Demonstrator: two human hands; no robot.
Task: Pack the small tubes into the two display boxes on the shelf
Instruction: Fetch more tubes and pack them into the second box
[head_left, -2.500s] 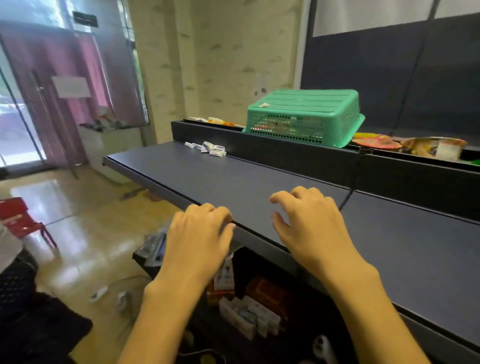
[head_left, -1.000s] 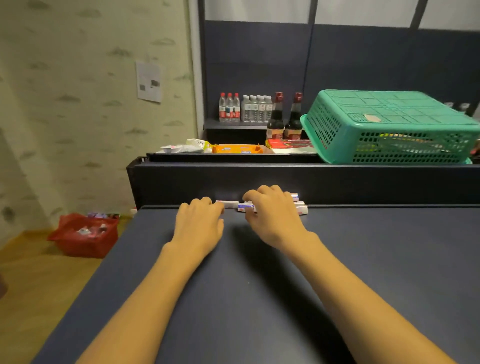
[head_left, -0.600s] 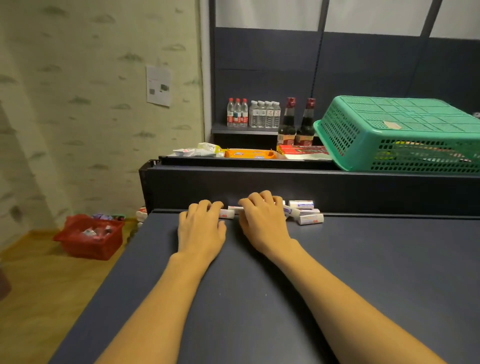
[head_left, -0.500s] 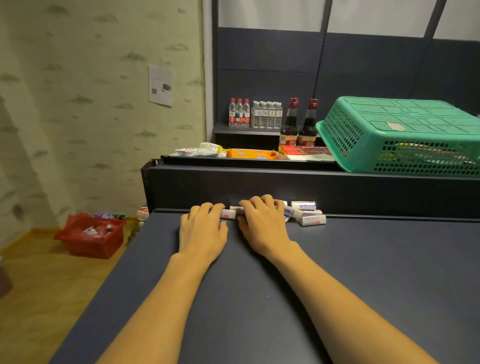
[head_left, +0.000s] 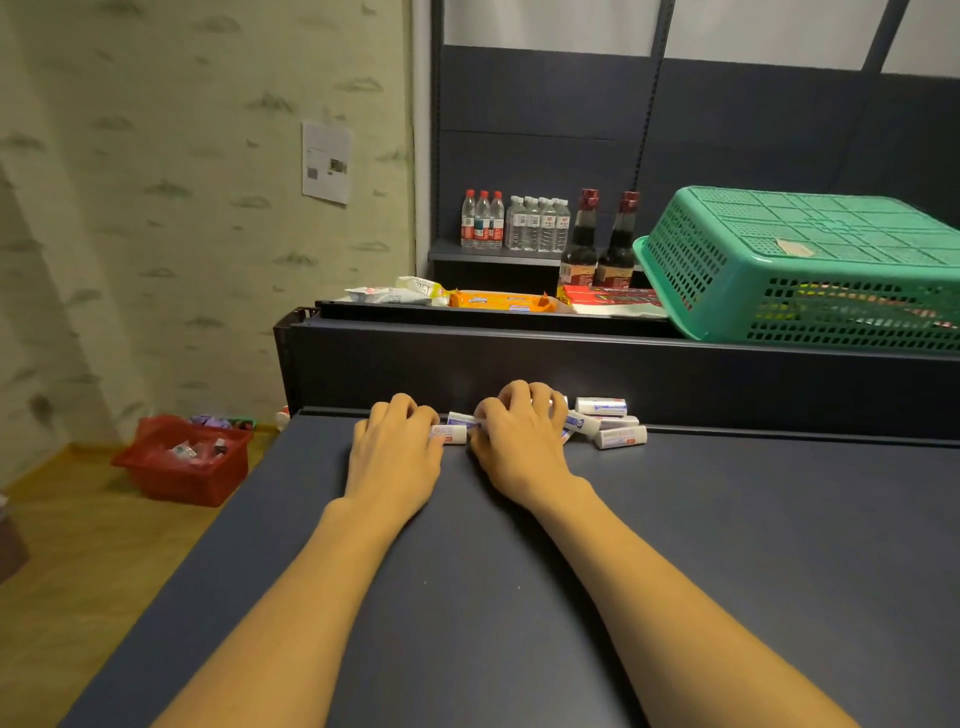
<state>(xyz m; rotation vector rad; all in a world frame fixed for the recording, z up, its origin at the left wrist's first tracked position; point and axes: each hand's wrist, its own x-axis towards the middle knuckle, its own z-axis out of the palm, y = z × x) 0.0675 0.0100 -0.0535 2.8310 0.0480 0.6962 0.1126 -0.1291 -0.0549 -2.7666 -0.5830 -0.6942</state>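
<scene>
From your head camera, the small tubes (head_left: 608, 423) lie loosely heaped at the far edge of the dark shelf (head_left: 727, 545), against its back panel. They are short white cylinders with blue and red label print, lying on their sides at mixed angles. Your left hand (head_left: 395, 452) has curled fingers touching one tube's end; whether its grip has closed is unclear. Your right hand (head_left: 522, 441) arches over the pile, fingers curled onto several tubes. An upturned green basket (head_left: 800, 270) sits on the ledge beyond.
</scene>
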